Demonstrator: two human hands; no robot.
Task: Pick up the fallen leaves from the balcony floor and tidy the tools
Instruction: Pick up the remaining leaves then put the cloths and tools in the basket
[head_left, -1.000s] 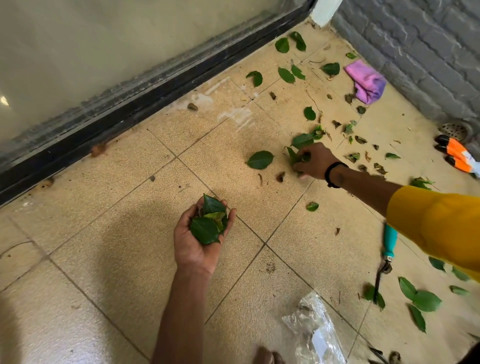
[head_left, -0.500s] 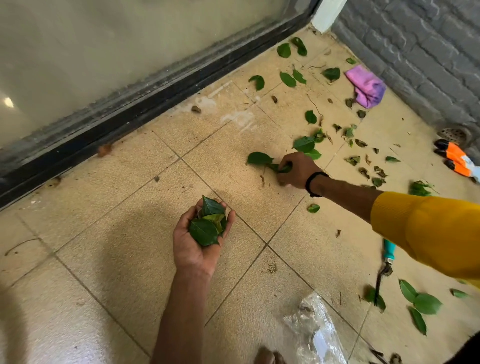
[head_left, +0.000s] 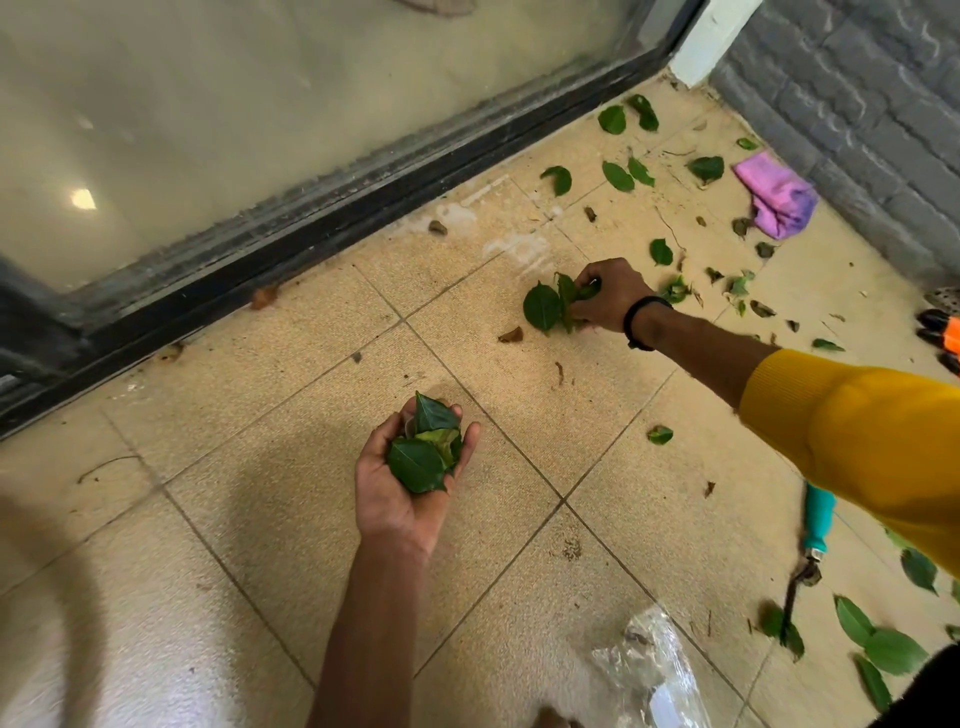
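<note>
Head view: left hand (head_left: 402, 488) palm up over the tiled floor (head_left: 260, 519), fingers (head_left: 467, 441) cupped round a pile of green leaves (head_left: 423, 452). Right hand (head_left: 610, 296) reaches out low to the floor, fingers curled, pinching a bunch of leaves (head_left: 550, 306). More loose leaves (head_left: 618, 176) scattered toward the far corner near a purple cloth (head_left: 779, 195). Teal-handled tool (head_left: 810, 540) lies on the floor at right, orange-black tool (head_left: 948, 338) at the frame edge. Clear plastic bag (head_left: 649, 670) at bottom.
</note>
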